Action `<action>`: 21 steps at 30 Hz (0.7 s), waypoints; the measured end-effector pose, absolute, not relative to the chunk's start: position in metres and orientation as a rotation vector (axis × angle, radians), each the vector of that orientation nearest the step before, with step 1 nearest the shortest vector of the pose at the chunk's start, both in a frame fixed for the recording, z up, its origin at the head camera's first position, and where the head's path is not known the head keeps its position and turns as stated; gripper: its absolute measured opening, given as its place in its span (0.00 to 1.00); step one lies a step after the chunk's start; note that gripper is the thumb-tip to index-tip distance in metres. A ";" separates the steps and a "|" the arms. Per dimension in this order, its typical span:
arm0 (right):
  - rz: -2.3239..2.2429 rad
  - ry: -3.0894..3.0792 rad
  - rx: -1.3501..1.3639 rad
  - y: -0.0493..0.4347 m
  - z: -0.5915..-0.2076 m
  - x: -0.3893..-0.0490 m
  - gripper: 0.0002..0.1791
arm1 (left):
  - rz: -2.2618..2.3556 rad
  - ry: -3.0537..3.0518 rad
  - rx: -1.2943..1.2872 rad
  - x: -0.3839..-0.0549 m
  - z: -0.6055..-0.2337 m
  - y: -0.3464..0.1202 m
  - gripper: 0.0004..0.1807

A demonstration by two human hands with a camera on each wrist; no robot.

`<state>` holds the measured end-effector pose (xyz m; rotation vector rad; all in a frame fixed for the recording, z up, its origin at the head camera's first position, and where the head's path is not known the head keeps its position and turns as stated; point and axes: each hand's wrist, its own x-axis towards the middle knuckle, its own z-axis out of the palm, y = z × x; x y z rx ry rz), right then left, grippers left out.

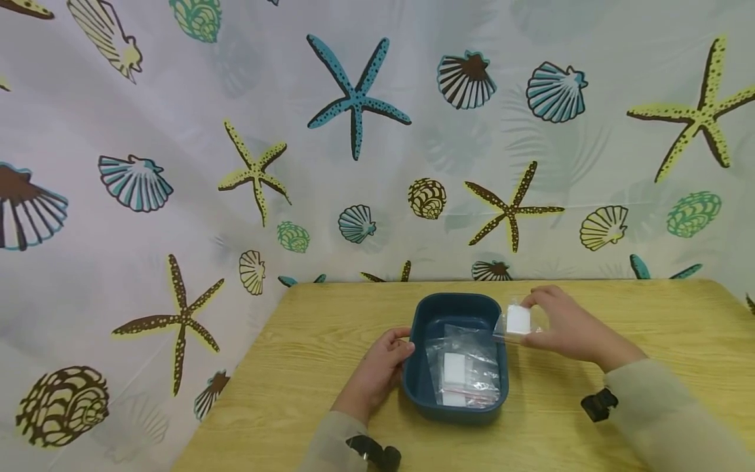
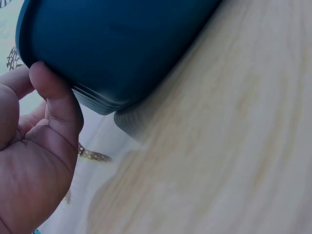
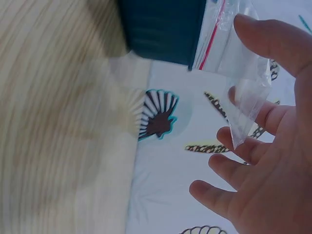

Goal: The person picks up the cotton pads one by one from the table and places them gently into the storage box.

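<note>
A dark blue rounded container (image 1: pixel 456 413) stands on the table. My left hand (image 1: pixel 380 367) holds its left wall near the rim; in the left wrist view the thumb (image 2: pixel 48 83) presses against the container's side. Inside lie clear zip bags (image 1: pixel 480 354) with red seal lines and white pieces (image 1: pixel 454 368). Just off the right rim, my right hand (image 1: pixel 563 328) pinches another clear zip bag (image 3: pixel 229 44) between thumb and fingers. A white block-like piece (image 1: pixel 518 319) shows in that bag in the head view. The right wrist view shows the bag's red seal beside the container wall.
The wood-grain table (image 1: pixel 666 314) reaches back to a pale curtain (image 1: pixel 401 190) printed with starfish and shells, which hangs behind and along the left. Dark straps with small black devices (image 1: pixel 599 404) sit on both sleeves.
</note>
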<state>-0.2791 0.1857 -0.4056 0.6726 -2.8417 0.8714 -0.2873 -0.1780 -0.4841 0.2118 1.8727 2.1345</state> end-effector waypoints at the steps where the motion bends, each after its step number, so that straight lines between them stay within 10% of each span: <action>1: 0.872 -2.834 0.678 0.183 -0.404 -0.278 0.31 | 2.134 1.871 0.208 -0.288 -0.484 -0.178 0.23; 21: 0.930 -2.747 0.726 0.125 -0.410 -0.263 0.31 | 2.099 1.923 0.198 -0.288 -0.481 -0.177 0.23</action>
